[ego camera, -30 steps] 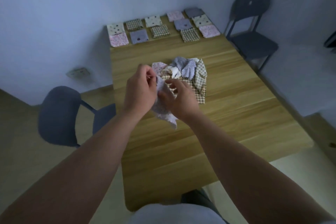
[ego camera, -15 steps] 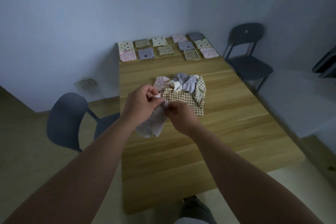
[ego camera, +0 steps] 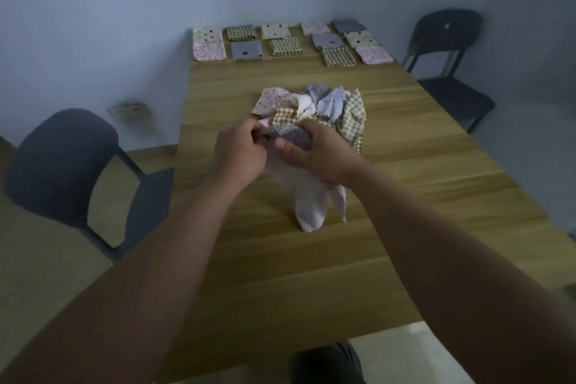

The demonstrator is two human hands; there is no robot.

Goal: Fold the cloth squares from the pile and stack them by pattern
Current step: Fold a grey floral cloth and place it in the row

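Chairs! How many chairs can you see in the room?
2. The left chair stands beside the table on the left, nearer the person. The right chair stands on the right, by the far end. Others may be out of view.

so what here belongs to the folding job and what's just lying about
Job: pale crumpled cloth square, gripped by left hand and right hand; heap of unfolded patterned cloths; folded patterned squares beyond it.
Lying about: dark chair at left; dark chair at right; wall socket.
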